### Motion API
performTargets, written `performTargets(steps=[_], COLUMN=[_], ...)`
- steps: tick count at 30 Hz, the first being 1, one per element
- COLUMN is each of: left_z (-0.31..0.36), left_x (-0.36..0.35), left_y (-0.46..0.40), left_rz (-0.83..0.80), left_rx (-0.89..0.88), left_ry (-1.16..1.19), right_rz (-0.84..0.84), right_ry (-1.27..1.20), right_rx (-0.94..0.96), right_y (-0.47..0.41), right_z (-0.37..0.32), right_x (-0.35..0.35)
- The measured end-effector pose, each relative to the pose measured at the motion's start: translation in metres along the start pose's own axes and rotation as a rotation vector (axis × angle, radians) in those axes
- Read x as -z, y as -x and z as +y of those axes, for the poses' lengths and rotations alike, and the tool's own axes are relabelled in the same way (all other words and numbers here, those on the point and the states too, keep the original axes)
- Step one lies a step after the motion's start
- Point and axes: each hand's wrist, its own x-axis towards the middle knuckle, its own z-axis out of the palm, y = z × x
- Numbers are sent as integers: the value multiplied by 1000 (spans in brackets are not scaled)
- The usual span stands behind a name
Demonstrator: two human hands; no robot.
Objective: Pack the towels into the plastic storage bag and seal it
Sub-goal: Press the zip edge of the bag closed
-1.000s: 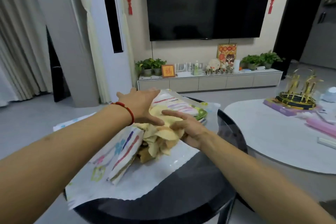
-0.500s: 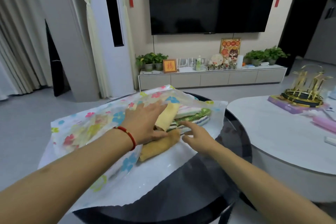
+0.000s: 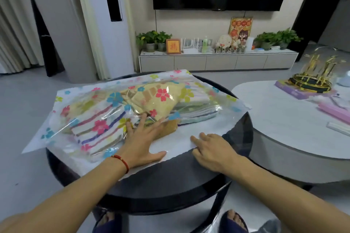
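Lying flat across the round dark table (image 3: 170, 185): the plastic storage bag (image 3: 79, 104), clear on top with a printed pattern of pink, blue, yellow and green flowers, white underneath. No readable brand or label showing on the bag; only a small orange framed plaque (image 3: 172, 46) on the far cabinet (image 3: 217, 61) bearing one red character, too small to read. Sitting inside the bag, under the clear film: the towels (image 3: 157, 98), a yellow one on top, a striped white one to the left, a stack of pale green and white ones to the right. Protruding at the bag's near opening, just beside the left fingertips: one tan towel end (image 3: 169, 126). Pressing palm-down on the bag's near edge: the left hand (image 3: 142, 143), fingers spread and extended, thumb splayed to the right, fingertips reaching under the clear film toward the towels, grasping nothing; red cord bracelet (image 3: 122, 161) circling the wrist. Resting flat on the white lower flap at the table's near right: the right hand (image 3: 212, 151), fingers extended and loosely together, enclosing nothing. Both forearms reaching forward from the lower corners, converging on the bag. Standing to the right, well apart from the bag: a white table (image 3: 284, 115).
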Motion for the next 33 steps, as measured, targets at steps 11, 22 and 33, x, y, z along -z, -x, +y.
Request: performTargets(steps=[11, 22, 33], left_z=[-2, -13, -22], left_x=[54, 73, 63], left_y=[9, 13, 12], left_rz=[215, 234, 137], left_rx=[-52, -92, -68], left_ry=[262, 400, 298], right_rz=[37, 39, -35], right_ry=[-253, -252, -157], right_rx=[-116, -157, -324], right_y=[-85, -156, -84], right_z=[-92, -76, -19], right_x=[-17, -8, -33])
